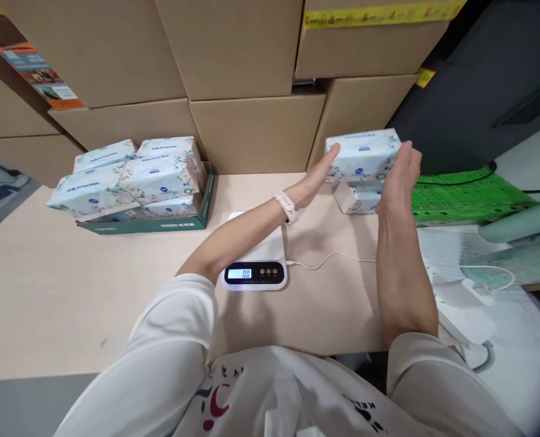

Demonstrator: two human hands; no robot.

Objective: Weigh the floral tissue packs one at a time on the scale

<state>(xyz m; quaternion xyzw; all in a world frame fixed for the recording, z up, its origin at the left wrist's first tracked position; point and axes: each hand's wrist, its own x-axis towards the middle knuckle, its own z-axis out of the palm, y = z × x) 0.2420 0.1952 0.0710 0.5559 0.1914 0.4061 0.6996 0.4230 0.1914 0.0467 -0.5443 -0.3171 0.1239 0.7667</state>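
Back right on the table (47, 291), beyond the digital scale (257, 267), left hand (318, 177) and right hand (400, 176) squeeze the top tissue pack (363, 152) between flat palms, fingers straight and pressed together, atop a second pack (354, 199); likely a stacking step; next move needs even pressure from both sides.

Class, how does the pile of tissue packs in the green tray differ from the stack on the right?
The pile lies in a green tray; the stack stands straight on the table. The pile holds at least five packs, the stack two. No hand touches the pile; the stack's top pack sits between the flat left hand and right hand. Both share pale floral wrapping.
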